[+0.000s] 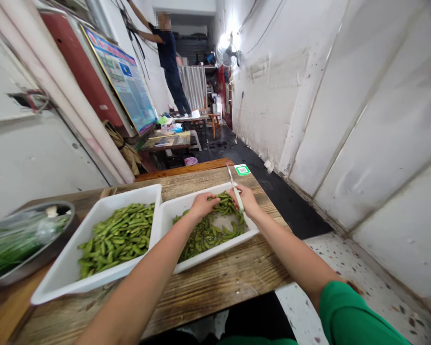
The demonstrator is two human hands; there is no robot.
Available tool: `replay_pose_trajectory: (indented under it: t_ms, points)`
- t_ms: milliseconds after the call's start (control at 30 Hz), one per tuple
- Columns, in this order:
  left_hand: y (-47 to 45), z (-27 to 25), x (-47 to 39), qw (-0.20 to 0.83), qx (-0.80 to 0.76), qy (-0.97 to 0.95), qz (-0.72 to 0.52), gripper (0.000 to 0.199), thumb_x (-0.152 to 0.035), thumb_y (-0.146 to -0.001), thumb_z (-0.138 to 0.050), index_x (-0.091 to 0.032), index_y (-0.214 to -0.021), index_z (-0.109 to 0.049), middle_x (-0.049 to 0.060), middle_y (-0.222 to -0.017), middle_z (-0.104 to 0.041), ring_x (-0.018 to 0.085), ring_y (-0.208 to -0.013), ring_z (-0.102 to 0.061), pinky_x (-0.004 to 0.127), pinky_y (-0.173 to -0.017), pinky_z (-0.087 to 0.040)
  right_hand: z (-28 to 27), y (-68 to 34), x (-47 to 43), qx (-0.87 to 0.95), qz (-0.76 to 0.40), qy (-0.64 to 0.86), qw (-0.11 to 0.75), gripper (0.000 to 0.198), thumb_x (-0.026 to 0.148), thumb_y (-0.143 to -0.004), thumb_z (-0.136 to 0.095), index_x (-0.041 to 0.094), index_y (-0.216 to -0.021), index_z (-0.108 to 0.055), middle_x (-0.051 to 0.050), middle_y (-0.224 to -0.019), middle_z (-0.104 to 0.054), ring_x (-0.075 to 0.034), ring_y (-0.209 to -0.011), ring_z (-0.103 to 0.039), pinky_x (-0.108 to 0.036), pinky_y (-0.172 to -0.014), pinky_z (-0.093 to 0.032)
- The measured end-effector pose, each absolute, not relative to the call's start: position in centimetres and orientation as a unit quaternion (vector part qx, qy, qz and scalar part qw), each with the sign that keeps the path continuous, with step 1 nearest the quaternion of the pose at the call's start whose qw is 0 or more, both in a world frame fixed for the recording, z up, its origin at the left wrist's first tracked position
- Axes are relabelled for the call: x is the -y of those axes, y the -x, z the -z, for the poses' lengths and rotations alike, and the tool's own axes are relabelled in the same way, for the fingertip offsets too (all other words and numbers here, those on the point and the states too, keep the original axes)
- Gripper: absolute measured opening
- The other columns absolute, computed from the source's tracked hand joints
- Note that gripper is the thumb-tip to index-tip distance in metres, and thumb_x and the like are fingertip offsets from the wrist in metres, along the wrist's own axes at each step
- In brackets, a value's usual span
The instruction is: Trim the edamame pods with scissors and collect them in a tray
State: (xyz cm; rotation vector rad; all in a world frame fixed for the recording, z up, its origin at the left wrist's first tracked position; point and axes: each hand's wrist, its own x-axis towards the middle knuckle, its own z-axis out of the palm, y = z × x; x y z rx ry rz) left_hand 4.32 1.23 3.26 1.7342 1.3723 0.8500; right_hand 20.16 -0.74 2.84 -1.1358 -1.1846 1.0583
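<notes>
Fingers of right hand (247, 200) clamped on scissors (236, 189), left hand (202, 205) fingers curled, pinching bean pod (218, 199).

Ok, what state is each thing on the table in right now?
Left hand: closed on a pod over the right tray.
Right hand: gripping the scissors, blades pointing up.
Right tray: partly filled with edamame pods, some bare bottom showing.
Left tray: heaped with pods.
Metal bowl: holds bagged greens.
</notes>
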Motion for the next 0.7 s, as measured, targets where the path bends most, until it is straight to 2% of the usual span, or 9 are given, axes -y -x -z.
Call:
replay_pose_trajectory:
  t_ms: [133,200,267,433,700]
  points:
    - [-0.9,-2.4,0.6,0.476,-0.571,-0.559,-0.367,0.029,-0.043,-0.064,-0.06,-0.015,-0.066,-0.058,-0.006,-0.036,-0.036,0.005,-0.03,-0.025,0.019,-0.036,-0.013,-1.9,-19.5,1.3,0.674,-0.374,0.49,0.408,0.029,0.039,-0.061,-0.063,0.014,-0.076,-0.061,0.002,-0.055,-0.053,-0.01,-0.05,-0.046,-0.02,-0.047,-0.036]
    - [-0.2,-2.0,0.9,0.486,-0.562,-0.54,-0.396,0.029,-0.042,-0.064,-0.062,-0.014,-0.071,-0.06,-0.006,-0.039,-0.039,0.004,-0.029,-0.025,0.018,-0.035,-0.012,-1.6,-19.3,1.6,0.727,-0.336,0.491,0.343,0.031,0.041,-0.063,-0.062,0.014,-0.077,-0.062,0.001,-0.057,-0.053,-0.011,-0.052,-0.046,-0.021,-0.049,-0.035]
    - [-0.1,-1.8,1.0,0.485,-0.547,-0.535,-0.424,0.03,-0.04,-0.064,-0.062,-0.013,-0.078,-0.062,-0.003,-0.048,-0.048,0.003,-0.031,-0.029,0.018,-0.034,-0.013,-1.5,-19.2,1.8,0.758,-0.295,0.497,0.303,0.033,0.043,-0.064,-0.06,0.015,-0.081,-0.063,0.001,-0.059,-0.054,-0.011,-0.053,-0.045,-0.021,-0.05,-0.034]
    - [0.0,-1.9,0.7,0.476,-0.539,-0.55,-0.424,0.029,-0.032,-0.067,-0.059,-0.013,-0.088,-0.063,0.001,-0.066,-0.058,0.003,-0.032,-0.034,0.019,-0.033,-0.016,-1.8,-19.3,2.0,0.781,-0.236,0.515,0.265,0.037,0.045,-0.066,-0.059,0.016,-0.09,-0.064,0.0,-0.063,-0.055,-0.011,-0.054,-0.044,-0.021,-0.051,-0.032]
    - [0.6,-1.4,0.2,0.448,-0.523,-0.599,-0.409,0.02,-0.032,-0.068,-0.057,-0.013,-0.07,-0.064,-0.004,-0.047,-0.046,0.004,-0.032,-0.034,0.018,-0.036,-0.022,-2.0,-19.1,2.4,0.795,-0.224,0.508,0.243,0.039,0.047,-0.065,-0.06,0.016,-0.087,-0.065,0.002,-0.057,-0.05,-0.01,-0.051,-0.04,-0.02,-0.047,-0.027]
